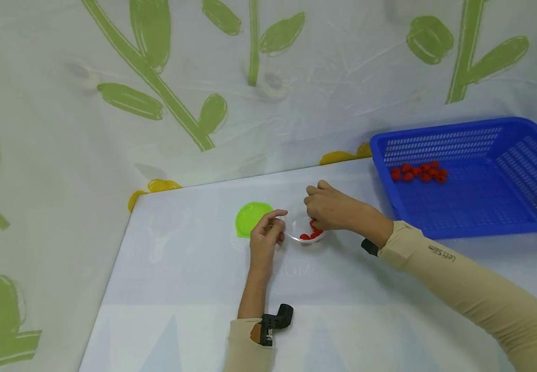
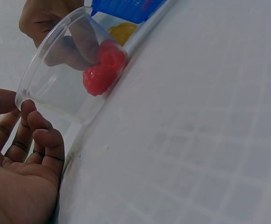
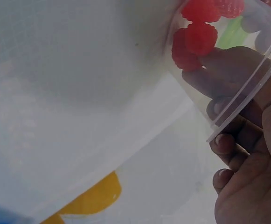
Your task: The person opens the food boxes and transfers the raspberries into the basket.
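Observation:
A clear plastic cup stands on the white table with several red raspberries at its bottom. My left hand is at the cup's left side, pinching its rim between thumb and finger. From the right, my right hand reaches over the rim, with its fingers down inside the cup. In the right wrist view those fingers meet at a raspberry and pinch it, seen through the clear wall. Part of the berries is hidden behind the fingers.
A bright green round lid or dish lies just left of the cup, behind my left hand. At the right stands a blue plastic basket, with several more raspberries in its left part. A leaf-patterned white sheet rises behind the table.

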Motion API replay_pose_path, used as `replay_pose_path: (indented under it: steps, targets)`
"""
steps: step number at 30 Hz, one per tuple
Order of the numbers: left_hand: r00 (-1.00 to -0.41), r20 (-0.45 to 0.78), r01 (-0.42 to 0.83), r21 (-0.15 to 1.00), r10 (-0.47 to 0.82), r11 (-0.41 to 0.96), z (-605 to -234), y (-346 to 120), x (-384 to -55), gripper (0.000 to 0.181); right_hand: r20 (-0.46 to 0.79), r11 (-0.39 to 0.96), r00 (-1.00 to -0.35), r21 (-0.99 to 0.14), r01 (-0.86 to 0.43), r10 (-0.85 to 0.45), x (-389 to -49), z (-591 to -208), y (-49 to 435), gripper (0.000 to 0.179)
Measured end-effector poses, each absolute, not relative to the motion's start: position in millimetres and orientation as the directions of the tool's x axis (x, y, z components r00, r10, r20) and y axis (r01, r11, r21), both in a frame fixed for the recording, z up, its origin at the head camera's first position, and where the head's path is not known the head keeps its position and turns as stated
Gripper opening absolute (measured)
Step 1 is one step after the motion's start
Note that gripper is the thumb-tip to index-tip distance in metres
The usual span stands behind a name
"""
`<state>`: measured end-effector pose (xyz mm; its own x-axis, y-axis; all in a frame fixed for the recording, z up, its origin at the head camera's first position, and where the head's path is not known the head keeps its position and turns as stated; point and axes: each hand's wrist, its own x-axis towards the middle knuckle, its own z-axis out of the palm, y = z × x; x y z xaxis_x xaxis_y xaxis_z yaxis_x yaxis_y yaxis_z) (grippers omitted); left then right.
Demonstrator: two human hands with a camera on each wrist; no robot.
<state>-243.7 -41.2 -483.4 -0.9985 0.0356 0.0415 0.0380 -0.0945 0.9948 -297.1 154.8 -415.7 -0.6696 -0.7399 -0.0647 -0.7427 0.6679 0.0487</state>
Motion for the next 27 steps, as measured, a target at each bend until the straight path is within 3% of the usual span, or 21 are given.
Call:
replay_pose_path:
  steps: [17,22,27]
  targets:
    - [-0.999,0.044,0.041,0.995,0.031,-0.091,-469.0,-37.5,-235.3,0.023,-0.043,0.656,-0.657,0.047,-0.753,-0.752,-296.8,-416.9,155.2,0.013]
    - [-0.999,0.034,0.031,0.996,0.037,-0.089,-472.9,-37.7,-237.1,0.024,0.029,0.641,-0.640,0.048,-0.766,-0.768,-295.0,-419.7,157.3,0.015]
    - [-0.999,0.020,0.016,0.995,0.039,-0.094,-493.9,-42.1,-244.3,0.024,0.114,0.649,-0.648,-0.026,-0.760,-0.753,-291.2,-418.9,159.1,0.016]
